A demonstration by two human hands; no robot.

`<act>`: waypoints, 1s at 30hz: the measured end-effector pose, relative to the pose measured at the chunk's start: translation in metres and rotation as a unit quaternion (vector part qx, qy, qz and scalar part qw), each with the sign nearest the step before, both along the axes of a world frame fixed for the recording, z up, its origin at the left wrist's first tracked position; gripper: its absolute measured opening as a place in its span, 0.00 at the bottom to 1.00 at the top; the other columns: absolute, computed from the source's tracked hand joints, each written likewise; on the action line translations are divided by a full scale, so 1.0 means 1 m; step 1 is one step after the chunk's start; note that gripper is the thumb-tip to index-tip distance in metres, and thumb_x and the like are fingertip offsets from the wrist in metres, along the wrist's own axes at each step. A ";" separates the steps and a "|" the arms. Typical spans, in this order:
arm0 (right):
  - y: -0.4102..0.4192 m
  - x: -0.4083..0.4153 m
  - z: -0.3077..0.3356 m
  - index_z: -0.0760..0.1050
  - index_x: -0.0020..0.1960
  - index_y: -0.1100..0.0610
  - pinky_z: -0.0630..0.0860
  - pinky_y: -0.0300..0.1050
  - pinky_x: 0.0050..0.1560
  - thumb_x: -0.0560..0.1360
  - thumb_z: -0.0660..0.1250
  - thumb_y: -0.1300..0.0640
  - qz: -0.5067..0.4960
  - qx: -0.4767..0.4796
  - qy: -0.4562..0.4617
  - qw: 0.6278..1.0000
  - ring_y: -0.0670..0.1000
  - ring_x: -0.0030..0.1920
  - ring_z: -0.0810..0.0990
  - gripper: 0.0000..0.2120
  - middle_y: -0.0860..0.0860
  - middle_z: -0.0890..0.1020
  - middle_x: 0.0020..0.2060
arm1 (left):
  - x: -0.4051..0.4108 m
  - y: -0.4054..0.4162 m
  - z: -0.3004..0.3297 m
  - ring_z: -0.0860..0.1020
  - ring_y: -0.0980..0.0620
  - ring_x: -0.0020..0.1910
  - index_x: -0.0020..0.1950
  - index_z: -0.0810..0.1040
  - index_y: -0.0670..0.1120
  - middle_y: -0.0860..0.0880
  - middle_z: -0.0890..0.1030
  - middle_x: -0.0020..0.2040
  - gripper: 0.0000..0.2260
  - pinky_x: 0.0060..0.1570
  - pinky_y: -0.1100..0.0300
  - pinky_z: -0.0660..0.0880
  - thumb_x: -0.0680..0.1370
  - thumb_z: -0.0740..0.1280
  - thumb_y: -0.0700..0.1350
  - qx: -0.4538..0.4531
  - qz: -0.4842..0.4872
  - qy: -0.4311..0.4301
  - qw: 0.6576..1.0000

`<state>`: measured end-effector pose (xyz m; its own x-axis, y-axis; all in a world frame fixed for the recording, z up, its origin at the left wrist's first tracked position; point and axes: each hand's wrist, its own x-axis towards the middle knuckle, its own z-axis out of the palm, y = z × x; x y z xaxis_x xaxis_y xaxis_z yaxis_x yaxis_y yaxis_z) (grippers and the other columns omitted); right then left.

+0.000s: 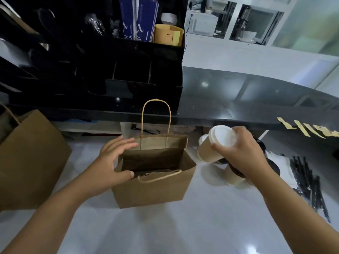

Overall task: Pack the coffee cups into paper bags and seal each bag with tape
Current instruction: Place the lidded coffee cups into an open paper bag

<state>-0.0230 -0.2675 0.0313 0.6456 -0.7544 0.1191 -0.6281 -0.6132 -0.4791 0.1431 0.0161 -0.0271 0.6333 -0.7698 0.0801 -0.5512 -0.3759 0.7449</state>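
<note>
My right hand pinches a lidded coffee cup by its rim, just beside the open paper bag. My left hand, fingers spread, props the mouth wide. I'd level the tilted cup, then lower it straight in.

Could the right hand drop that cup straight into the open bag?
Probably yes. The right hand holds the lidded cup just beside the open paper bag, whose mouth the left hand spreads wide; nothing blocks the way.

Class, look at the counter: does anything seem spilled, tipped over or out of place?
Nothing is spilled. One cup lies on its side right of the open bag, below the cup the right hand holds.
</note>
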 end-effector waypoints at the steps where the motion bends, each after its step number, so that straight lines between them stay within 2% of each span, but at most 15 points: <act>1: 0.005 0.001 0.010 0.67 0.61 0.53 0.68 0.48 0.47 0.65 0.71 0.38 0.002 0.029 -0.027 0.999 0.52 0.52 0.72 0.31 0.49 0.73 0.55 | 0.002 0.002 0.001 0.46 0.70 0.72 0.64 0.62 0.68 0.68 0.57 0.71 0.31 0.69 0.60 0.51 0.61 0.63 0.63 0.004 -0.012 0.007 1.000; 5: 0.024 0.005 0.039 0.66 0.60 0.50 0.70 0.46 0.42 0.65 0.70 0.38 0.021 0.068 -0.081 0.994 0.50 0.50 0.73 0.29 0.45 0.73 0.51 | 0.007 0.009 0.006 0.45 0.69 0.72 0.64 0.60 0.71 0.67 0.54 0.73 0.31 0.70 0.60 0.51 0.64 0.67 0.58 0.025 -0.042 0.035 0.998; 8: 0.041 0.006 0.056 0.66 0.57 0.47 0.72 0.45 0.43 0.65 0.70 0.39 0.038 0.083 -0.106 0.990 0.48 0.50 0.73 0.26 0.39 0.72 0.47 | 0.007 0.015 0.008 0.46 0.68 0.71 0.66 0.58 0.71 0.67 0.50 0.73 0.34 0.70 0.59 0.53 0.62 0.67 0.62 0.032 -0.049 0.050 0.997; 10: 0.052 0.007 0.064 0.67 0.57 0.46 0.72 0.46 0.44 0.65 0.70 0.39 0.051 0.092 -0.117 0.988 0.48 0.49 0.74 0.25 0.38 0.71 0.47 | 0.005 0.018 0.007 0.47 0.68 0.70 0.68 0.56 0.70 0.68 0.48 0.71 0.38 0.69 0.60 0.54 0.60 0.66 0.65 0.031 -0.054 0.059 0.996; 13: 0.068 0.014 0.068 0.67 0.56 0.47 0.71 0.41 0.40 0.66 0.70 0.40 0.081 0.105 -0.107 0.985 0.44 0.47 0.74 0.23 0.40 0.73 0.47 | 0.003 0.021 0.006 0.48 0.66 0.70 0.70 0.53 0.69 0.69 0.47 0.71 0.41 0.69 0.61 0.55 0.61 0.69 0.60 0.034 -0.063 0.071 0.995; 15: 0.081 0.023 0.064 0.68 0.55 0.47 0.72 0.40 0.38 0.64 0.70 0.37 0.106 0.110 -0.073 0.985 0.44 0.45 0.75 0.25 0.42 0.74 0.47 | 0.005 0.023 0.006 0.47 0.66 0.70 0.72 0.51 0.68 0.69 0.46 0.70 0.44 0.69 0.61 0.55 0.61 0.70 0.60 0.033 -0.076 0.082 0.993; 18: 0.097 0.037 0.051 0.68 0.56 0.47 0.78 0.44 0.42 0.58 0.67 0.29 0.150 0.107 -0.005 0.983 0.44 0.45 0.76 0.34 0.42 0.75 0.48 | 0.009 0.025 0.007 0.47 0.65 0.71 0.72 0.49 0.68 0.68 0.44 0.72 0.46 0.68 0.61 0.55 0.59 0.70 0.61 0.038 -0.092 0.095 0.990; 22: 0.113 0.053 0.031 0.66 0.60 0.46 0.75 0.42 0.45 0.54 0.58 0.22 0.196 0.064 0.070 0.976 0.43 0.47 0.73 0.42 0.41 0.73 0.49 | 0.015 0.027 0.006 0.47 0.64 0.71 0.72 0.47 0.69 0.70 0.43 0.72 0.47 0.69 0.60 0.56 0.59 0.70 0.62 0.048 -0.102 0.099 0.989; 24: 0.118 0.060 0.023 0.65 0.62 0.47 0.73 0.41 0.45 0.58 0.60 0.23 0.215 0.044 0.104 0.970 0.44 0.48 0.73 0.40 0.43 0.72 0.51 | 0.018 0.028 0.006 0.47 0.64 0.71 0.71 0.46 0.71 0.71 0.43 0.70 0.47 0.69 0.60 0.56 0.59 0.70 0.62 0.048 -0.106 0.105 0.988; 27: 0.124 0.065 0.017 0.61 0.62 0.46 0.70 0.39 0.42 0.65 0.67 0.31 0.234 0.042 0.175 0.956 0.46 0.49 0.71 0.33 0.43 0.69 0.51 | 0.020 0.027 0.006 0.47 0.67 0.69 0.68 0.46 0.74 0.75 0.44 0.67 0.45 0.67 0.61 0.57 0.61 0.72 0.57 0.043 -0.116 0.120 0.985; 30: 0.125 0.073 0.014 0.58 0.65 0.45 0.70 0.36 0.41 0.66 0.71 0.37 0.266 0.060 0.236 0.933 0.46 0.51 0.71 0.35 0.43 0.69 0.54 | 0.022 0.026 0.006 0.46 0.67 0.69 0.68 0.45 0.74 0.75 0.43 0.67 0.46 0.65 0.62 0.56 0.62 0.73 0.57 0.045 -0.132 0.119 0.983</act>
<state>0.0496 -0.1422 0.0452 0.8916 -0.3013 -0.3380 -0.4082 -0.8580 -0.3119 0.1651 0.0421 -0.0216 0.4027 -0.9071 -0.1222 -0.4527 -0.3134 0.8348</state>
